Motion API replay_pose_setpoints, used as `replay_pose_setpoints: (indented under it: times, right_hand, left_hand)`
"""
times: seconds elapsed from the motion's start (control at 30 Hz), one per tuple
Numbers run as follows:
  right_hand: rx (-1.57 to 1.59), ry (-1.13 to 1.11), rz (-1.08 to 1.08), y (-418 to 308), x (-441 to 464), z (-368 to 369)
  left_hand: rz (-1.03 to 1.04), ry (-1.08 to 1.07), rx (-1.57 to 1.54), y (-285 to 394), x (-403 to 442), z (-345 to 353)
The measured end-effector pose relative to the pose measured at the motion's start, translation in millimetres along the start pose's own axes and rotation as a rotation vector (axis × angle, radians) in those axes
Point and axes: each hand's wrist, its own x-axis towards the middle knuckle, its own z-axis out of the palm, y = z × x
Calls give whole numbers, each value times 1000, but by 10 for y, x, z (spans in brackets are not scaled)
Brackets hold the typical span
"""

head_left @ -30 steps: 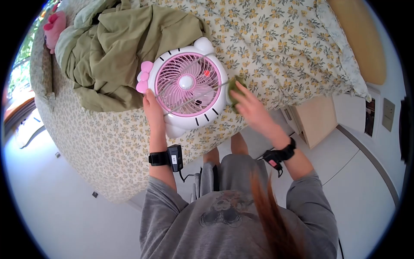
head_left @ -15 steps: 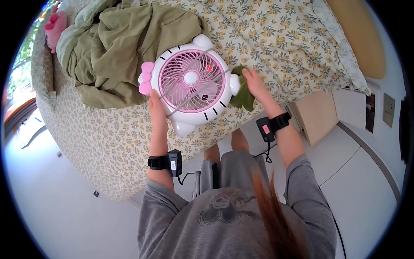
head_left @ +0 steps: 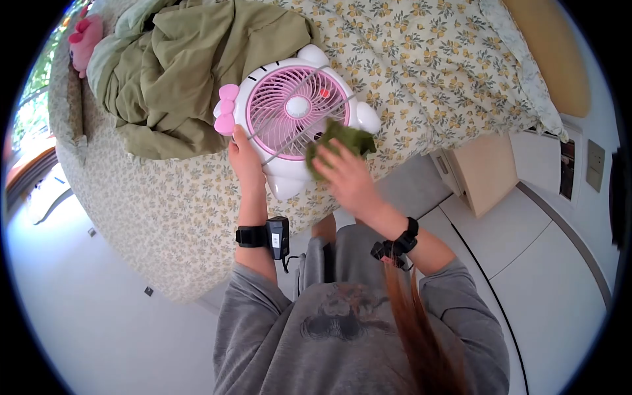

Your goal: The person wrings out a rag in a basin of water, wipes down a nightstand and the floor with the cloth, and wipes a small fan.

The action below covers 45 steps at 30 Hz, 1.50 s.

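Observation:
A white and pink fan (head_left: 297,107) with ear shapes and a pink bow (head_left: 227,109) lies tilted over the bed, its grille facing up. My left hand (head_left: 246,160) grips the fan's left rim, just below the bow. Against the lower right of the fan, my right hand (head_left: 345,174) presses a dark green cloth (head_left: 356,140), fingers over it. The cloth covers part of the rim and the grille's edge there.
Beneath the fan is a bed with a flowered sheet (head_left: 421,72). A crumpled olive blanket (head_left: 178,72) lies at upper left, near a pink plush toy (head_left: 85,43). A light wooden cabinet (head_left: 484,172) stands right of the bed.
My right hand has moved left with the green cloth, from the fan's right side onto its lower right front. The fan has shifted slightly up and right with my left hand.

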Motion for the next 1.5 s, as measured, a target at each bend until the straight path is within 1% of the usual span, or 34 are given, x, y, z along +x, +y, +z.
replay_pose_setpoints:
  times: [0.03,0.07,0.23,0.27,0.33,0.4,0.47,0.53,0.57,0.63,0.77,0.83,0.87,0.93,0.97,1.03,1.07,1.13,1.2,1.27,1.3,1.37,1.43,1.5]
  right_hand:
    - [-44,-35,-56,-151,64,-23]
    - [-27,-94,-66,-303,163,-105]
    - [-60,-52,-138,-423,251,59]
    - [-53,-50,-139,-382,259,54]
    - [-79,-124,-198,-195,192,-79]
    - [-93,-53,-183,45,75,-127]
    - [-115,-29,-147,340,-36,-130]
    - [-50,43,-64,526,-70,-147]
    - [-53,41,-66,602,-76,-180]
    - [39,39,-11,707,-44,-236]
    - [62,74,44,504,-41,-222]
    - [-10,67,-38,278,1,-176]
    - [-7,64,-38,154,101,-192]
    - [-53,-19,-106,-90,320,-220]
    - [-53,-19,-104,-185,404,-172]
    - [-43,-35,-227,-304,517,-101]
    - [-43,-35,-225,-307,499,-104]
    - [-38,-76,-270,-291,481,-83]
    - [-19,-81,-282,-251,399,-88]
    - [-29,-144,-348,-191,326,-148]
    - [-29,-145,-348,-134,279,-174]
    - [-84,-192,-371,3,164,-198]
    - [-77,-164,-329,107,47,-187]
    - [-43,-99,-270,186,-55,-127]
  left_hand:
    - [0,-2,3,26,-2,9]
    - [-19,-2,5,76,-14,28]
    - [-30,14,86,145,14,16]
    - [-17,-11,144,163,9,18]
    - [-18,-35,205,181,-41,23]
    - [-42,-40,202,217,-40,72]
    - [-31,-23,156,226,-50,90]
    - [-4,-44,181,185,-48,82]
    - [-5,-44,177,172,-55,77]
    - [-30,-15,266,168,-59,90]
    - [6,-27,216,215,-103,119]
    - [9,-9,244,251,-134,125]
    - [6,-6,246,242,-129,114]
    - [44,-1,281,228,-102,112]
    - [44,-2,282,226,-96,106]
    - [55,-25,298,218,-85,99]
    - [55,-26,299,182,-79,81]
    - [13,-64,193,172,-20,72]
    - [13,-70,197,189,-26,66]
    - [8,-72,201,178,-41,47]
    - [-16,-93,181,158,-21,30]
    - [-40,-113,157,176,-11,36]
    - [-85,-79,227,217,-56,45]
    - [-67,-88,216,190,-54,25]
